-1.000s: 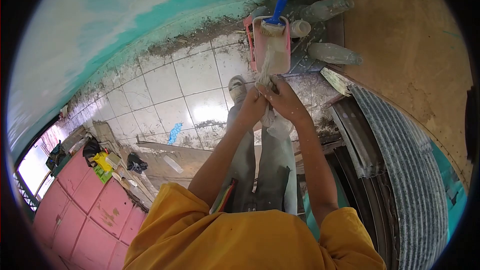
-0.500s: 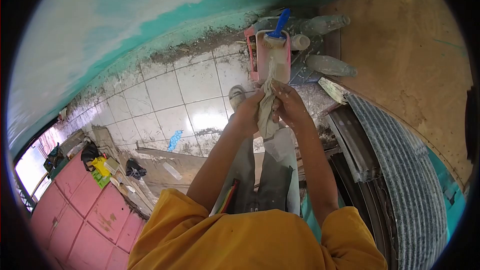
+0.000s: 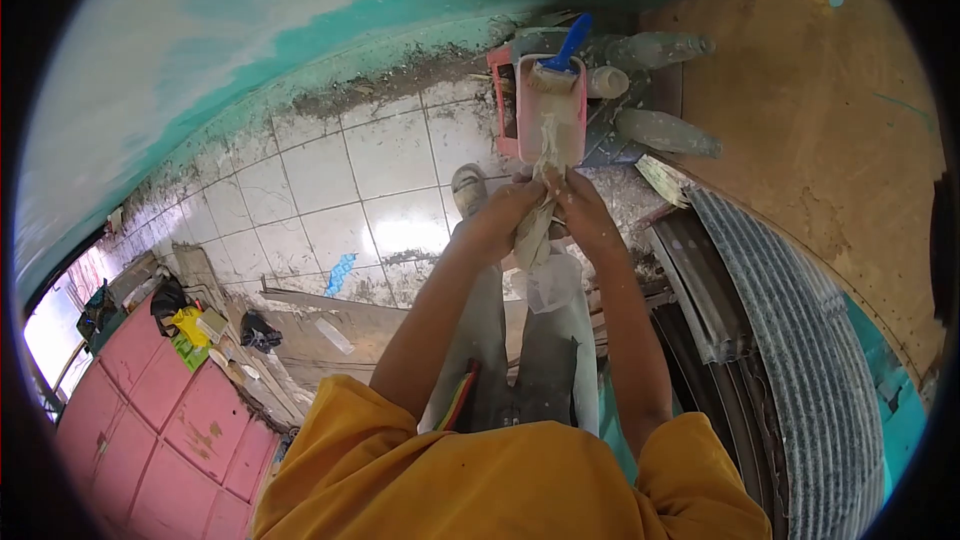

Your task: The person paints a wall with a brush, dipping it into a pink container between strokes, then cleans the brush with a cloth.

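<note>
A long, twisted, whitish rag [image 3: 534,242] hangs between my hands, its upper end reaching over a pale pink tub [image 3: 583,112]. My left hand [image 3: 503,222] grips the rag from the left, fingers closed. On the other side my right hand [image 3: 588,215] is closed around it too, close beside the left. Inside the tub lies a whitish coating. A paint brush with a blue handle [image 3: 574,38] rests across its far end. Just below the hands, a translucent plastic container [image 3: 553,285] overlaps my legs in this view.
A white cup [image 3: 607,82] and two dusty bottles [image 3: 660,49] [image 3: 668,132] stand right of the tub. Corrugated sheets [image 3: 800,340] lean at the right near a wooden board [image 3: 800,90]. Tiled floor [image 3: 315,175] spreads left, with a blue patterned scrap [image 3: 340,274] on it.
Both hands have shifted slightly on the rag and drawn it into a tighter twist. The view has moved a little; the tub and brush stay in place.
</note>
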{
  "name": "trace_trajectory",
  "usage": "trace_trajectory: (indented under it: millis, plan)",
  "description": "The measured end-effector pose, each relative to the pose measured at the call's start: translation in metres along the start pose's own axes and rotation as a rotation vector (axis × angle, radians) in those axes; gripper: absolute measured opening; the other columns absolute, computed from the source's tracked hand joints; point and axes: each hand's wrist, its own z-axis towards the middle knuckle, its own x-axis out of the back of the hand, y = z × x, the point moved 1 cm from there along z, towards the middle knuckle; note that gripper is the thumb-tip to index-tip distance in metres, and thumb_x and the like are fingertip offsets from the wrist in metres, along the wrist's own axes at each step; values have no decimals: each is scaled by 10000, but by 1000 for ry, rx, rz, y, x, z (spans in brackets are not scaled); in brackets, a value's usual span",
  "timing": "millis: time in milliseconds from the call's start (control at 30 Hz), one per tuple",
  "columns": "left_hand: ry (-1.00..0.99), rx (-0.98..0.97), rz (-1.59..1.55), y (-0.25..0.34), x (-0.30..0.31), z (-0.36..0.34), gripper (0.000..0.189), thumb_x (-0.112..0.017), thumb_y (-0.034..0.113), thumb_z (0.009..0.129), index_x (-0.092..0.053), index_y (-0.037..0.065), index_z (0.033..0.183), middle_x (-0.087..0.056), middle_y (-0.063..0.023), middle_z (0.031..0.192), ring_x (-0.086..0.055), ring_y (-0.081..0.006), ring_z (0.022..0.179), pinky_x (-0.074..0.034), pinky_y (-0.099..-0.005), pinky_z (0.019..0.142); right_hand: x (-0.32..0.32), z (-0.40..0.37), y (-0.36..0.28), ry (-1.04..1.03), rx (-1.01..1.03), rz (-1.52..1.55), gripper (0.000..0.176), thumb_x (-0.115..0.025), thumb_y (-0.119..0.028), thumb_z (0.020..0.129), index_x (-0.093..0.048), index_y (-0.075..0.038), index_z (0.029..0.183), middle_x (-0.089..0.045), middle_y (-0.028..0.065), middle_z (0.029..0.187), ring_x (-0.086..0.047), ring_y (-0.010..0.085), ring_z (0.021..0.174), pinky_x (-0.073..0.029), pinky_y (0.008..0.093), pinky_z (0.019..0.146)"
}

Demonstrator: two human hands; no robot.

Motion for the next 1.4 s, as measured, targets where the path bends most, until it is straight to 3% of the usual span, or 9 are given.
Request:
trace_trajectory:
  millis: [167, 300, 500, 567, 700, 900, 1000, 1067, 1400]
  plan:
    - [-269, -24, 122, 4, 0, 18, 326, -394, 332, 1026, -476, 52, 1172, -638, -94, 943, -654, -192, 821, -536, -325, 748, 24, -4, -15, -113, -45, 14, 384, -472, -368, 1003, -589, -9, 1078, -580, -4, 746, -513, 49, 592, -377, 217, 473]
    - [-159, -19, 196, 1, -1, 13, 299, -409, 310, 1022, -477, 51, 1157, -621, -74, 903, -632, -176, 789, -517, -299, 711, 20, -8, -26, -136, 9, -36, 423, -470, -375, 1004, -600, 11, 1116, -619, 30, 774, -543, 58, 613, -432, 221, 504]
    - [-150, -45, -233, -20, 0, 3, 244, -446, 270, 1000, -537, 46, 1035, -526, -3, 744, -507, -121, 652, -456, -283, 660, 14, -8, -9, -139, -27, 125, 445, -453, -360, 1010, -560, 39, 1176, -656, 111, 1035, -614, 79, 716, -509, 206, 578]
    - [-421, -81, -567, -33, 7, 13, 176, -439, 237, 993, -522, 87, 955, -458, 20, 690, -465, -93, 620, -429, -259, 621, 15, -10, -6, -261, -63, 175, 448, -479, -359, 998, -535, 36, 1204, -642, 115, 1093, -615, 75, 711, -528, 208, 586]
    - [-494, -106, -658, -30, -5, 12, 132, -430, 202, 992, -496, 113, 922, -433, 30, 675, -453, -80, 615, -412, -249, 582, 12, -8, -7, -277, -62, 199, 436, -501, -368, 987, -549, 25, 1171, -633, 102, 1116, -603, 61, 693, -524, 214, 561]
    - [-256, -111, -400, -11, -17, 6, 92, -411, 157, 994, -490, 111, 1006, -440, 12, 690, -455, -83, 617, -417, -257, 547, 2, -12, -44, -154, -203, -34, 413, -506, -415, 973, -603, -25, 1063, -641, 41, 917, -559, 46, 600, -489, 187, 522]
    - [53, -107, -137, -15, -17, 9, 258, -365, 337, 1025, -473, 107, 977, -452, 16, 704, -467, -94, 633, -443, -273, 597, 2, -11, -51, -91, -213, -99, 405, -504, -427, 964, -630, -44, 1000, -626, 18, 797, -534, 43, 535, -452, 179, 470]
    - [62, -387, 462, -47, 20, 36, 259, -332, 322, 1024, -448, 90, 1019, -453, -15, 759, -484, -117, 671, -451, -293, 632, 4, -8, -49, -84, -200, -109, 400, -504, -429, 956, -640, -52, 949, -620, 12, 742, -508, 46, 486, -405, 190, 417]
    - [163, -97, -312, -20, -41, -2, 335, -339, 350, 1026, -528, 72, 1032, -543, -43, 804, -541, -144, 666, -498, -316, 659, 24, 13, -21, -117, -61, -149, 390, -499, -391, 966, -600, -46, 813, -596, 28, 675, -501, 84, 470, -366, 228, 405]
